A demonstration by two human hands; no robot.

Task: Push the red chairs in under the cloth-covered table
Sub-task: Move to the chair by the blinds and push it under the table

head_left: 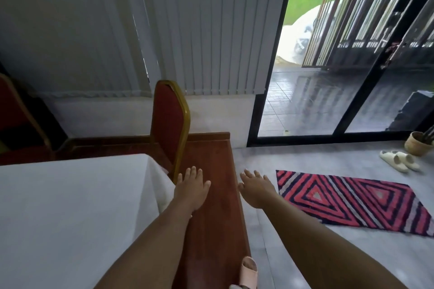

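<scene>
A red chair [168, 122] with a gold frame stands at the far right corner of the white cloth-covered table [70, 206], its seat hidden behind the cloth. A second red chair [14, 115] shows at the left edge, beyond the table. My left hand [191, 189] reaches forward with fingers straight, just below and right of the near chair's gold leg, touching nothing. To its right, my right hand [254, 189] is stretched out flat over the floor and holds nothing.
A dark red carpet [211, 195] runs along the table's right side. A red striped mat [352, 202] lies on the grey floor at right. Pale slippers [399, 161] and a basket [419, 143] sit near the open sliding glass door [328, 91]. Vertical blinds [206, 30] hang behind.
</scene>
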